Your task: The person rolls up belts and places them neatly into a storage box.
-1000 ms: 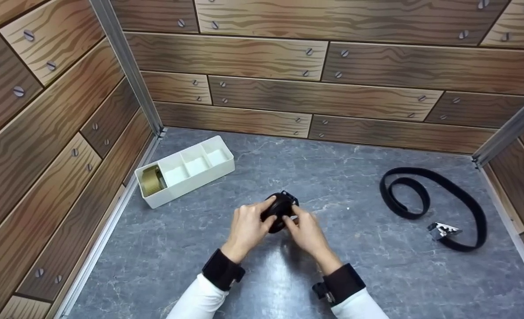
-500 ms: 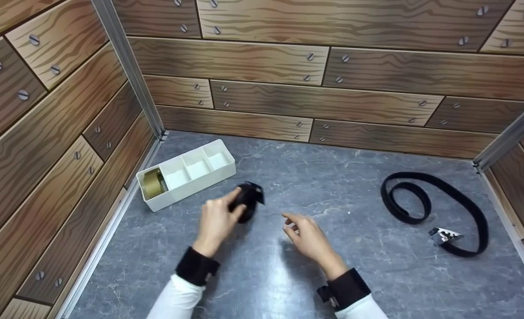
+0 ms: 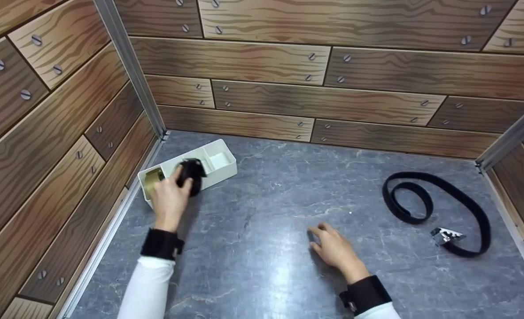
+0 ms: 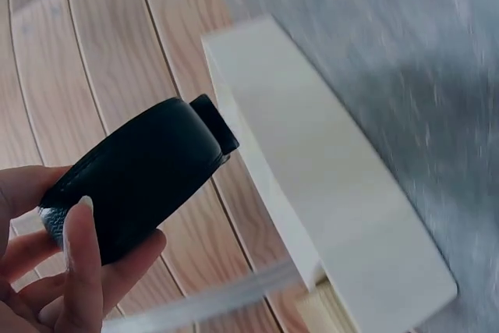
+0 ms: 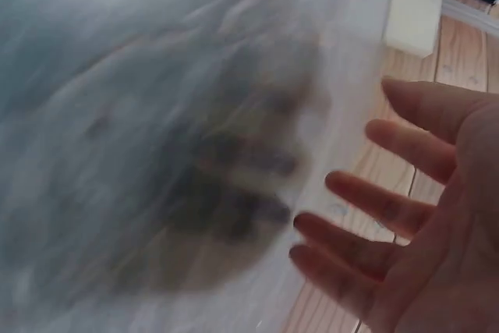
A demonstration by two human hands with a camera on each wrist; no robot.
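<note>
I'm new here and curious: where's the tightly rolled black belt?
In the head view, the rolled black belt is left of centre, in the left hand, overlapping the white divided box.

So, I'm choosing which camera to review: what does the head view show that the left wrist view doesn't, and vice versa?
Only the head view: the right hand, its fingers holding nothing, and the loosely coiled black belt with its silver buckle.

Only the left wrist view: close detail of the black roll, its broad smooth face and a textured patch near the thumb; the head view is too small and blurred for that.

Both: the left hand holding that roll, the white box, grey floor and wood-patterned wall.
</note>
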